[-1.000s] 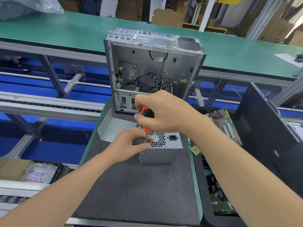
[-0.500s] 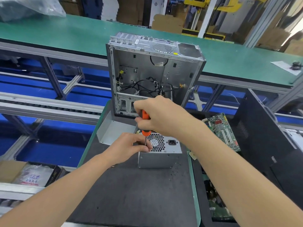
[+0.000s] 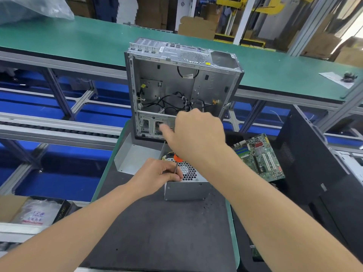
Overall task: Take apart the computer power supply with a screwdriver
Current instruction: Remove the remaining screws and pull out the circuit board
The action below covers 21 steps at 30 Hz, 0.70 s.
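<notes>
A grey metal power supply (image 3: pixel 186 190) with a honeycomb fan grille stands on the dark mat (image 3: pixel 167 232). My right hand (image 3: pixel 196 134) grips the orange-handled screwdriver (image 3: pixel 177 158) from above; only the handle's lower end and the shaft show. The shaft points down at the power supply's top left corner. My left hand (image 3: pixel 157 174) rests at that corner and pinches the shaft near its tip. The screw itself is hidden by my fingers.
An open, gutted computer case (image 3: pixel 182 89) stands upright just behind the power supply. A bent metal panel (image 3: pixel 133 156) lies to its left. A green motherboard (image 3: pixel 261 158) and a black case (image 3: pixel 322 163) sit to the right. The green conveyor (image 3: pixel 78 40) runs across the back.
My right hand has turned on the screwdriver handle and now hides most of the orange grip. My left hand stays pinched on the shaft at the same corner. The view has shifted slightly.
</notes>
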Tool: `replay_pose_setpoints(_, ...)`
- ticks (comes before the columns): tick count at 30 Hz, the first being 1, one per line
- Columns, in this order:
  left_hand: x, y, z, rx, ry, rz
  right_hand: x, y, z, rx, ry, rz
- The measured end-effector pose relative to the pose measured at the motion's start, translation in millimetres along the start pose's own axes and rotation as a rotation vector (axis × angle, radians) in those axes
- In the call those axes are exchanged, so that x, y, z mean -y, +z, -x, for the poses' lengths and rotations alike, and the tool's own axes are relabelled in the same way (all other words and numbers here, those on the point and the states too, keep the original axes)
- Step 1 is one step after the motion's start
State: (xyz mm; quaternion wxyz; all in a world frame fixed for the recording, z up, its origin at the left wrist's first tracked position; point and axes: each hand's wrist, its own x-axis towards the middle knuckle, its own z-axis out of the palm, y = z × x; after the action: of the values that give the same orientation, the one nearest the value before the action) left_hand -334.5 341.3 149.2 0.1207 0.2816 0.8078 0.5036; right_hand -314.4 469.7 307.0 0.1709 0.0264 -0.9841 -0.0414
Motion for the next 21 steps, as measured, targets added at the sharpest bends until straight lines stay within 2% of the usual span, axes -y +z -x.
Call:
replay_pose_setpoints(3, 0.1, -3.6, 0.7, 0.037, -0.015, 0.055, -7.2, 5.9, -7.5, 0.056, -0.168, -0.043)
replay_pose_setpoints(7, -4.1, -9.4, -0.3, 0.106, -0.059, 0.201, -32.0, -5.9, -23.1, 0.322, -0.658, -0.36)
replay_pose_setpoints(9, -10.5, -11.3, -3.1, 0.1, -0.017, 0.187, -37.4, -6.8, -28.7, 0.355, -0.725, -0.411)
replay_pose_setpoints(13, -18.2, -13.3, -4.7, 0.125, 0.036, 0.173, -36.5, -7.0, -26.8, 0.337, -0.714, -0.407)
replay_pose_setpoints(15, -18.2, -10.8, -2.2, 0.102, 0.012, 0.189, -34.7, -6.7, -19.2, 0.251, -0.636, -0.315)
replay_pose_setpoints(16, -18.5, -9.3, -1.0, 0.085, -0.009, 0.219, -32.0, -5.2, -14.9, 0.15, -0.545, -0.226)
replay_pose_setpoints(18, -17.6, -7.5, 0.1, 0.065, -0.011, 0.233, -20.4, -3.8, -5.7, -0.03, -0.25, -0.037)
replay_pose_setpoints(19, -17.1, -7.0, -0.2, 0.063, 0.008, 0.203, -12.6, -4.5, -2.4, -0.039, -0.116, -0.011)
replay_pose_setpoints(21, -17.3, -7.2, -0.4, 0.084, 0.043, 0.165, -3.1, 0.2, -0.4, 0.033, -0.003, -0.037)
